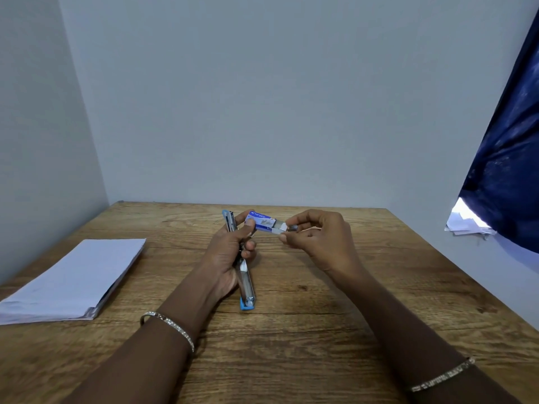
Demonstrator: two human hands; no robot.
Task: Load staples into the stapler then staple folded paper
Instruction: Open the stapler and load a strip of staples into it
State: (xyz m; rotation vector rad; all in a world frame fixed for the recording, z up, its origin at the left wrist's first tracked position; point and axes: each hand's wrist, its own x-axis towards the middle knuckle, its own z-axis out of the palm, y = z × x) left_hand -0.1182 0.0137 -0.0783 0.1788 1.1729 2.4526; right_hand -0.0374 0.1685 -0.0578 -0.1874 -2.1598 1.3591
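surface: wood table (320, 330), frame centre
stapler (246, 282): blue, swung open
L hand (230, 252): grips stapler + staple box (261, 220)
R hand (320, 240): pinches box's white tray (281, 227)

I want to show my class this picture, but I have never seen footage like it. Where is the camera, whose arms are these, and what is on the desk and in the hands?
The one camera sits on the person's head and looks down, so these arms are the wearer's own. The left hand holds an opened stapler and a small blue staple box. The right hand pulls the box's white inner tray out. A paper stack lies on the left of the wooden desk.
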